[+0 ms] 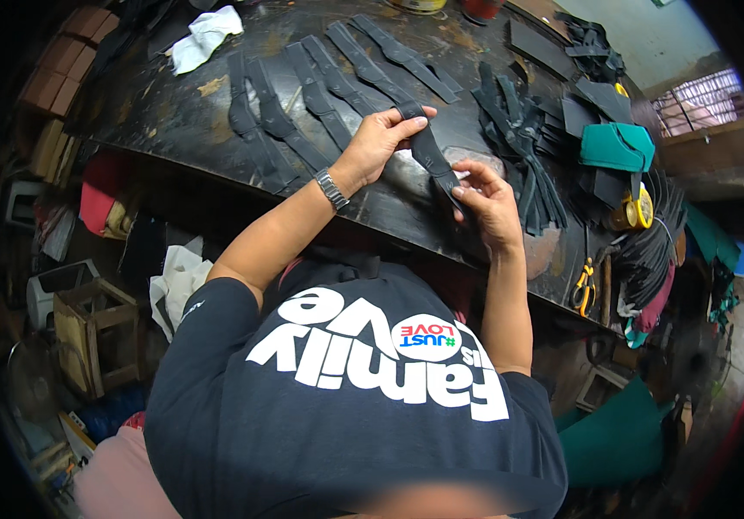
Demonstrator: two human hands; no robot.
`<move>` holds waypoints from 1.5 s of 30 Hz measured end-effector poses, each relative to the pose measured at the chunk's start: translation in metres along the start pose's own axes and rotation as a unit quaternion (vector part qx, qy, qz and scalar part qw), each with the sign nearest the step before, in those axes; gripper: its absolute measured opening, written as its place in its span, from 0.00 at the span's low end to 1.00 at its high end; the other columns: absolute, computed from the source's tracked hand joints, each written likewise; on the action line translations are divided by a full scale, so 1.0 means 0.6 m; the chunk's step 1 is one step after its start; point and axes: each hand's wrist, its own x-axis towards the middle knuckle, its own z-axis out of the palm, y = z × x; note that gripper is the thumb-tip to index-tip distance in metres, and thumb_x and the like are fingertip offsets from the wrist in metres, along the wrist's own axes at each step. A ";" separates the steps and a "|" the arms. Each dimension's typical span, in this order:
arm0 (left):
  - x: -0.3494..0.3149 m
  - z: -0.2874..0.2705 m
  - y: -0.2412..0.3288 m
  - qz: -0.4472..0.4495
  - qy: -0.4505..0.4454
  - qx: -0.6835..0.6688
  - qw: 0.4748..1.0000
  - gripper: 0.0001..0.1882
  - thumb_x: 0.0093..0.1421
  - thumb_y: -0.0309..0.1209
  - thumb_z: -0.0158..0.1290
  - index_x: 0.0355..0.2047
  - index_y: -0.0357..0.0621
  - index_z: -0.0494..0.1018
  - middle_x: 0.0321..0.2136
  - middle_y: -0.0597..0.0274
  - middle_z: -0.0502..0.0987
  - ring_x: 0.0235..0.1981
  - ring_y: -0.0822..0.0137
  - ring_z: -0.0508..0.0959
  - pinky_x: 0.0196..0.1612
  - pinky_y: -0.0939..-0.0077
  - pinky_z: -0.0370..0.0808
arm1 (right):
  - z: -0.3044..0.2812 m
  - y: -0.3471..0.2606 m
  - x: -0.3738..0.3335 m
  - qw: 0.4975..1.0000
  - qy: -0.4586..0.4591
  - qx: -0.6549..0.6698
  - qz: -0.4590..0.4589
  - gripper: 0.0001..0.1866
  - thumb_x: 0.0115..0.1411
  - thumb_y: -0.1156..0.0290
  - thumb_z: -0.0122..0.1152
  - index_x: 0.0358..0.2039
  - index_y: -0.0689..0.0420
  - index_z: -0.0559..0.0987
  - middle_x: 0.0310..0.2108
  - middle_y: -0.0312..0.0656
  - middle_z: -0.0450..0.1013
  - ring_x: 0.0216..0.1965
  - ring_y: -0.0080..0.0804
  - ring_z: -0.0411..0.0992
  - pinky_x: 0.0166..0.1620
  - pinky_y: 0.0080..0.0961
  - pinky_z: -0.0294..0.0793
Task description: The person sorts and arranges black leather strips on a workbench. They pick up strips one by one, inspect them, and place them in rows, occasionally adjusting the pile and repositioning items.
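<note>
A black strap with a wider middle part [429, 156] is stretched between my two hands, slanting above the near edge of the dark table [164, 108]. My left hand [381, 143] pinches its upper part between thumb and fingers. Lower down, my right hand [486, 206] has its thumb and fingertips closed on the strap's near end. Several similar black straps [320, 99] lie side by side on the table, beyond and to the left of my hands. A pale, glossy flat piece [407, 179] shows partly behind the held strap.
To the right lies a heap of loose black strips [519, 138]. Past it are a green piece of material [616, 147], a yellow roll [643, 208] and yellow-handled scissors or pliers [583, 287] near the table edge. A white cloth [208, 39] rests at the far left.
</note>
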 end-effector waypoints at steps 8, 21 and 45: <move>0.003 -0.197 0.118 0.154 0.144 0.153 0.965 0.10 0.62 0.35 0.60 0.41 0.48 0.83 0.34 0.74 0.83 0.29 0.84 0.74 0.30 0.87 0.67 | 0.102 0.011 0.024 0.996 -0.074 -0.040 -0.015 0.15 0.57 0.81 0.64 0.46 0.60 0.78 0.31 0.37 0.72 0.28 0.20 0.71 0.26 0.16 0.76; 0.097 -0.469 0.186 0.153 0.229 0.671 0.688 0.17 0.56 0.44 0.63 0.39 0.44 0.82 0.25 0.51 0.81 0.26 0.59 0.80 0.32 0.66 0.73 | 0.296 0.089 0.175 0.937 -0.098 -0.305 -0.141 0.08 0.55 0.75 0.64 0.36 0.61 0.82 0.29 0.50 0.79 0.31 0.34 0.78 0.38 0.28 0.75; -0.007 0.033 0.024 0.225 -0.161 0.454 0.847 0.13 0.58 0.28 0.59 0.44 0.41 0.78 0.40 0.56 0.80 0.43 0.60 0.79 0.49 0.70 0.75 | -0.182 -0.052 0.030 0.681 0.326 -0.649 -0.090 0.15 0.56 0.70 0.60 0.44 0.55 0.83 0.43 0.45 0.78 0.45 0.48 0.76 0.49 0.37 0.74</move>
